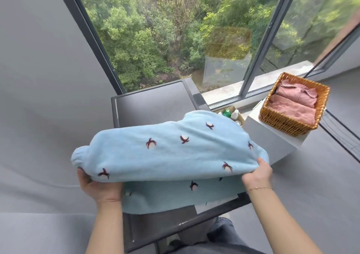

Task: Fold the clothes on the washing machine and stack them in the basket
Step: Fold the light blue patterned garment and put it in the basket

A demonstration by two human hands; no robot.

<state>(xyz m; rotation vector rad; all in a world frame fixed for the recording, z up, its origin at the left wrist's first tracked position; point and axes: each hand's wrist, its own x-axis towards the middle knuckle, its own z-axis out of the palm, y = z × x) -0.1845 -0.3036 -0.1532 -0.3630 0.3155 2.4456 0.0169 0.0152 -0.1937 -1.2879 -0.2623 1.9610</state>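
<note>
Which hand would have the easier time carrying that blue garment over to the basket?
Probably the right hand: the basket sits on its side, and it already grips the garment. The left hand is farther away.

Looks like a laundry corner in a high-up flat. There's a dark washer (155, 99) dead centre, detergent bottles (230, 113) in a box just beside it, and a wicker basket (288, 122) of folded clothes at 2 o'clock. Big windows (175, 29) at 12 o'clock look down on treetops.
</note>
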